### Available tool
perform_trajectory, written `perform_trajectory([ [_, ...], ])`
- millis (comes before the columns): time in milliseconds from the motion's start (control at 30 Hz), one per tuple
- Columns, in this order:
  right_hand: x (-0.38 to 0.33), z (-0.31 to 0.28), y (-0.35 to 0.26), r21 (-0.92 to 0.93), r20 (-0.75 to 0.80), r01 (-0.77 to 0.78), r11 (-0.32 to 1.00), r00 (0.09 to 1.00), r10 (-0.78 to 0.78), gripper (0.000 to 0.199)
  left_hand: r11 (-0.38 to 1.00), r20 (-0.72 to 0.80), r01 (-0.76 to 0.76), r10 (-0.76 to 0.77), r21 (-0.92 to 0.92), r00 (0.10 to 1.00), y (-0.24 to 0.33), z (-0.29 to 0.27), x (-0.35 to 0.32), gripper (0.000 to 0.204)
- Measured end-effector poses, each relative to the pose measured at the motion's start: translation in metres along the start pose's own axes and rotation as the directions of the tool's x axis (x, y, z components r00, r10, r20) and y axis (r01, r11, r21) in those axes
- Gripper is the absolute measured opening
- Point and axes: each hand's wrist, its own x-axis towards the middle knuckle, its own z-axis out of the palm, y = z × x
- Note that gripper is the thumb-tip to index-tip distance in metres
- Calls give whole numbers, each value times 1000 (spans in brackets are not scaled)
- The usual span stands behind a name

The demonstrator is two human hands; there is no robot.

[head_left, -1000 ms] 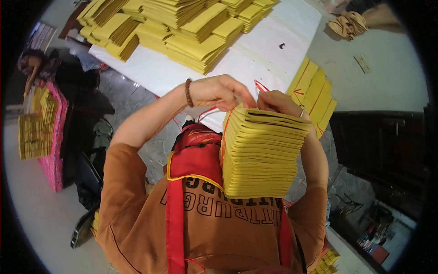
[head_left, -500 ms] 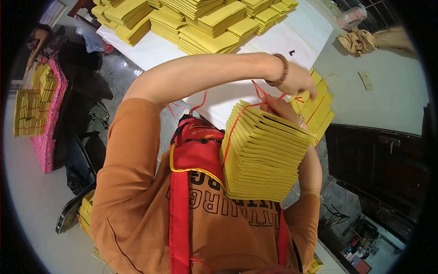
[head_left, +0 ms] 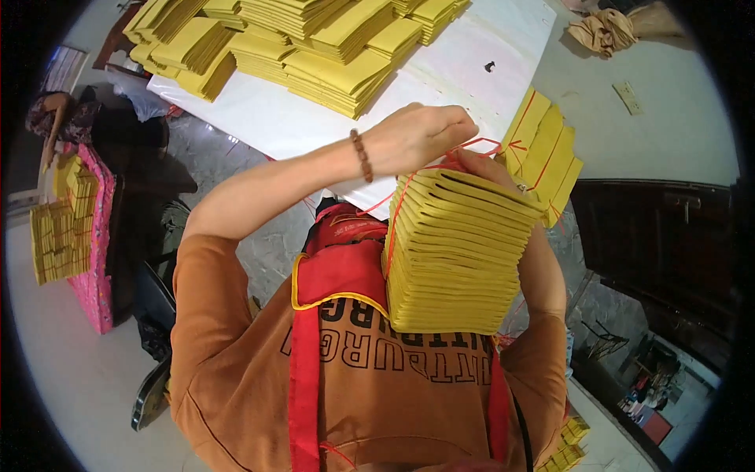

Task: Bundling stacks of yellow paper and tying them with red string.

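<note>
A thick bundle of folded yellow paper envelopes (head_left: 460, 259) stands against my chest, its folded edges stacked in layers. Red string (head_left: 399, 208) runs around its left side and up over the top. My left hand (head_left: 425, 135), with a brown bead bracelet at the wrist, is closed above the bundle, pinching the red string. My right hand (head_left: 486, 167) reaches up from behind the bundle; its fingers are closed on the string at the top edge, and the rest of it is hidden by the paper.
Loose yellow stacks (head_left: 314, 47) cover the far part of a white table (head_left: 503, 47). Tied yellow bundles (head_left: 543, 149) lie at its right edge. More bundles (head_left: 63, 228) sit at the far left beside a pink patterned board (head_left: 101, 252). A dark door (head_left: 653, 236) stands right.
My left hand has moved left from beyond the right hand to above the bundle, now in a fist-like pinch. The bundle stays nearly in place; the view has shifted slightly.
</note>
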Motion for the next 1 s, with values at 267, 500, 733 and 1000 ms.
perform_trajectory([
  [267,-2,-17,28,169,119,263,950,951,-284,38,692,44,169,-195,-702,980,-8,17,-34,20],
  [500,-7,-39,71,390,284,363,846,827,-486,42,879,32,195,-202,-436,979,-6,-2,-41,18],
  [733,-10,-37,70,339,172,345,875,892,-418,43,993,3,-82,82,80,997,50,-37,16,19],
  [1000,-3,-40,74,366,132,298,882,921,-366,44,847,336,-499,423,183,841,114,17,0,31],
])
